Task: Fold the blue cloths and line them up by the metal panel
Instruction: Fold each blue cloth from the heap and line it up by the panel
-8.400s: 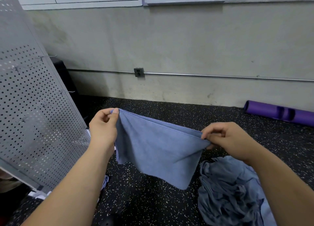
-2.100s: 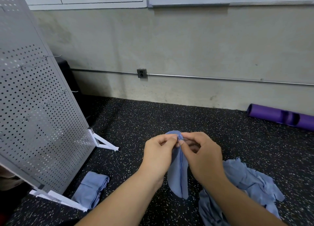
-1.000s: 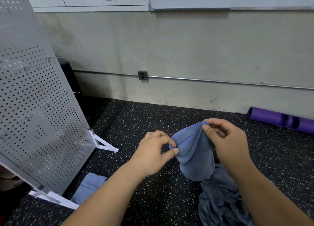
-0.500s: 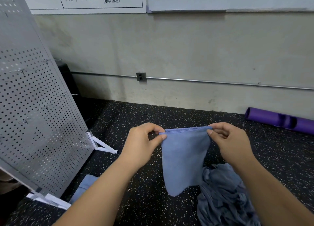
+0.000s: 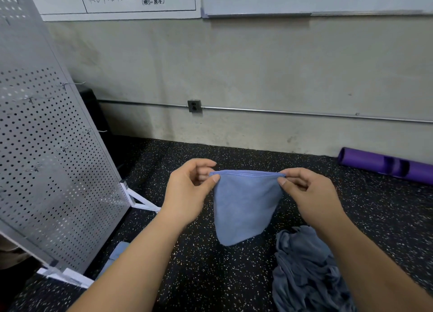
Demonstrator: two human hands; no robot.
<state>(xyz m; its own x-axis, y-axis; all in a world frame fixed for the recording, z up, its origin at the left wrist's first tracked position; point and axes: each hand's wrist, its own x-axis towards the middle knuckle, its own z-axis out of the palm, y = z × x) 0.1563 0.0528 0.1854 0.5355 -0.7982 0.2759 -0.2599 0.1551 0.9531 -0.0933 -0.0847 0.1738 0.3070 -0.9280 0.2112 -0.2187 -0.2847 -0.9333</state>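
Over the speckled floor (image 5: 187, 265), both hands, left hand (image 5: 187, 192) and right hand (image 5: 307, 194), pinch the folded cloth's (image 5: 244, 206) top corners, letting it hang straight for another fold.

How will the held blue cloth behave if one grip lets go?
Likely floppy: the blue cloth hangs limp below the left hand and right hand, taut only along the pinched top hem. Probably light: fingertip pinches carry it. Released at one corner, it would likely drape and unfold.

I've pulled my left hand (image 5: 187, 192) and right hand (image 5: 307, 192) apart, stretching the folded blue cloth (image 5: 243, 206) flat between its pinched top corners.
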